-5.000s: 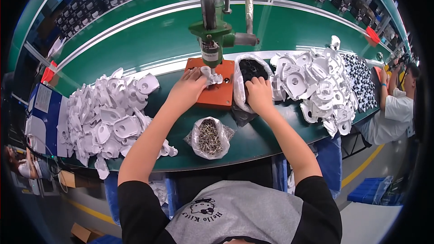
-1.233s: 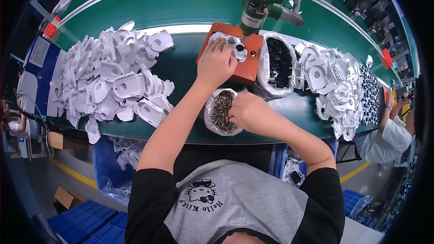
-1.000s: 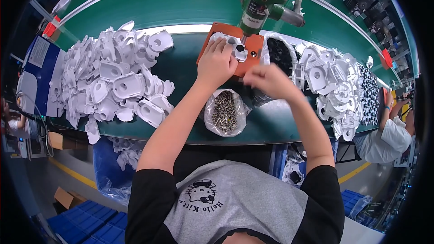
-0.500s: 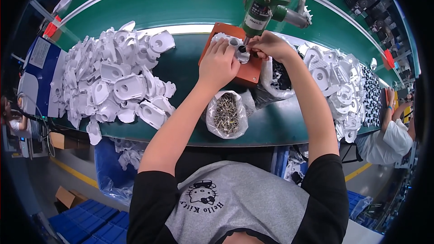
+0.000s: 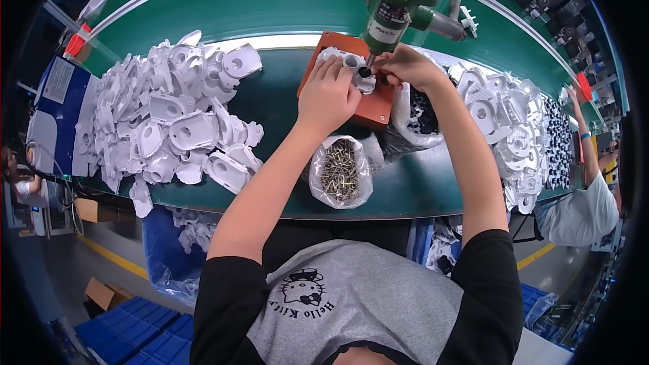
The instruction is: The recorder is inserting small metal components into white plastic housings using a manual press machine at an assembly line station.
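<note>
My left hand (image 5: 328, 96) lies with its fingers pressed over a white plastic part (image 5: 329, 53), which sits on an orange block (image 5: 372, 109). A small black piece (image 5: 366, 72) stands at the right end of that part. Close beside it, the fingertips of my right hand (image 5: 407, 67) are pinched together; what they hold, if anything, is hidden. The green head of a mounted driver (image 5: 385, 26) hangs above, its tip coming down at the black piece. An open clear bag of screws (image 5: 340, 170) stands near my left wrist, and a bag of black pieces (image 5: 420, 116) lies under my right forearm.
White plastic parts (image 5: 193, 130) are heaped at left, and another pile (image 5: 481, 111) is at right beside rows of black pieces (image 5: 556, 145). Behind the bench runs a green conveyor (image 5: 223, 10), with a white part (image 5: 468, 21) on it. A co-worker's arm (image 5: 587, 138) reaches in at far right.
My hands stay almost in place over the white part. The white part on the conveyor shows slightly farther right. At far right the co-worker's arm has stretched out toward the conveyor.
</note>
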A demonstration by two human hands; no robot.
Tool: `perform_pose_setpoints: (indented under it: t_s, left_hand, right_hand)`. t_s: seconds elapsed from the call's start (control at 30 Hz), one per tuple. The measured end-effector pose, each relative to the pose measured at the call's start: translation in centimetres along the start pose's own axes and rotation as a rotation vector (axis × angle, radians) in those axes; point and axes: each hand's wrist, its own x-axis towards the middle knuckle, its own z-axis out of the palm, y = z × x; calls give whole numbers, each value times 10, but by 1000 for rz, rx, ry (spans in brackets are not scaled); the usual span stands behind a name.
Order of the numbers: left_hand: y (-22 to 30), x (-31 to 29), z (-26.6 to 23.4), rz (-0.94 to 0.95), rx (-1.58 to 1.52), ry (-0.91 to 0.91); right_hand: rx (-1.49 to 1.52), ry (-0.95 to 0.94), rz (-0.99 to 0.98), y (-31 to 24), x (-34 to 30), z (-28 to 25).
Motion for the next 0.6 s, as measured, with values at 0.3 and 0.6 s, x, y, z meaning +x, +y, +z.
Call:
perform_pose_setpoints:
  t_s: [0.3,0.6]
  left_hand:
    - [2,1,-2,1,17,-5]
    - [0,0,-4,-18,-3,-46]
  right_hand:
    - [-86,-7,-72,6,8,4]
    - [94,-190,-75,15,19,-24]
